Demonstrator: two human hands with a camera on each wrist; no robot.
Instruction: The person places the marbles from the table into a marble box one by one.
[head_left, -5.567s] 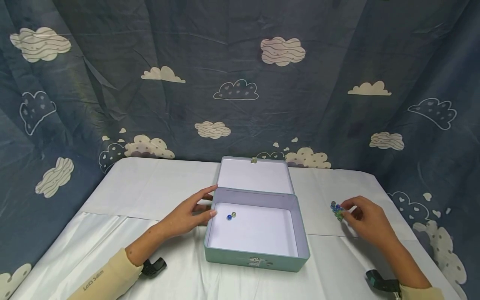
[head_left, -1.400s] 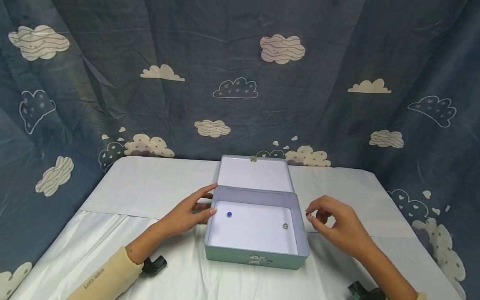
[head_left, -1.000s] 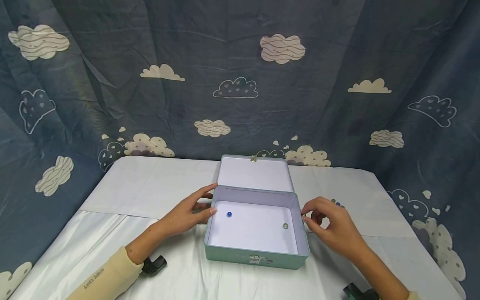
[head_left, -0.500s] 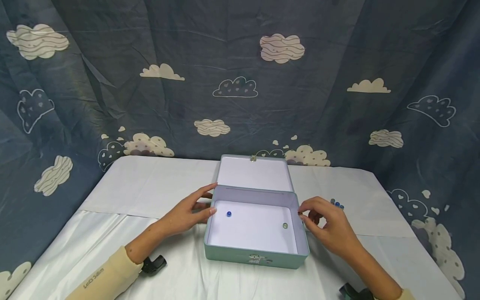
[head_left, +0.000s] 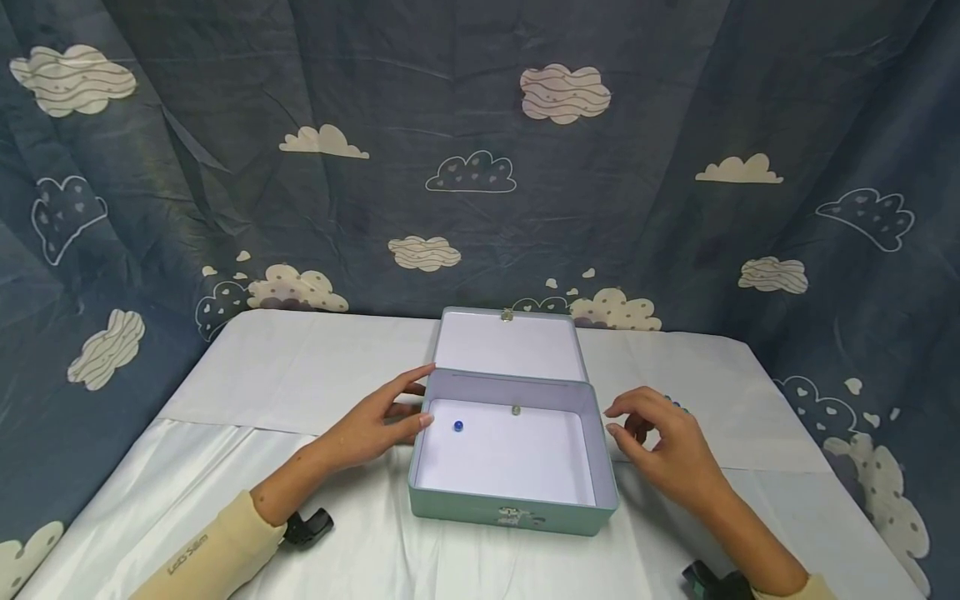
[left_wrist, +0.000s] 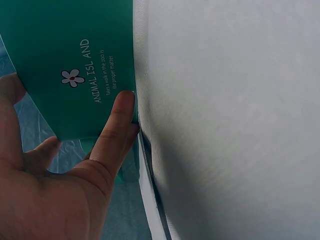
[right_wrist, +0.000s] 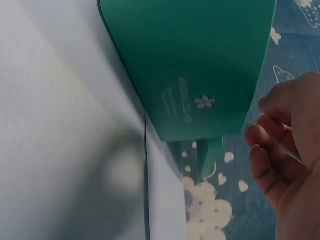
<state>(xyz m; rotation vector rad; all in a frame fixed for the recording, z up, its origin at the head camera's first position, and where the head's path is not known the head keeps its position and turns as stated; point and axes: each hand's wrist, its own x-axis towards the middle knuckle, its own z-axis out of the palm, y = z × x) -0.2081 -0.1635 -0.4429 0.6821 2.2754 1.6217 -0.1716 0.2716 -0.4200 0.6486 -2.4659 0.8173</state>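
Observation:
An opened green tin box point(head_left: 517, 518) with a pale lining stands mid-table, its lid point(head_left: 510, 343) folded back. On its floor lie a blue marble point(head_left: 458, 426) at the left and a clear greenish marble point(head_left: 516, 410) near the back wall. My left hand point(head_left: 371, 429) rests against the box's left side, index fingertip at the back corner and thumb on the wall. Just off the right wall is my right hand point(head_left: 667, 446), thumb and index finger apart with nothing between them. Behind its knuckles a few blue marbles point(head_left: 677, 405) show; the rest of them is hidden.
A white cloth point(head_left: 352, 517) covers the table. At the back and sides hangs a dark blue curtain point(head_left: 480, 100) printed with clouds. Each wrist carries a black camera, the left camera point(head_left: 307, 529) lying close over the cloth.
The right hand has come from the marble cluster to the box's right wall, and its pinched fingertips have parted. The greenish marble went right, then back-left. The left hand stays put.

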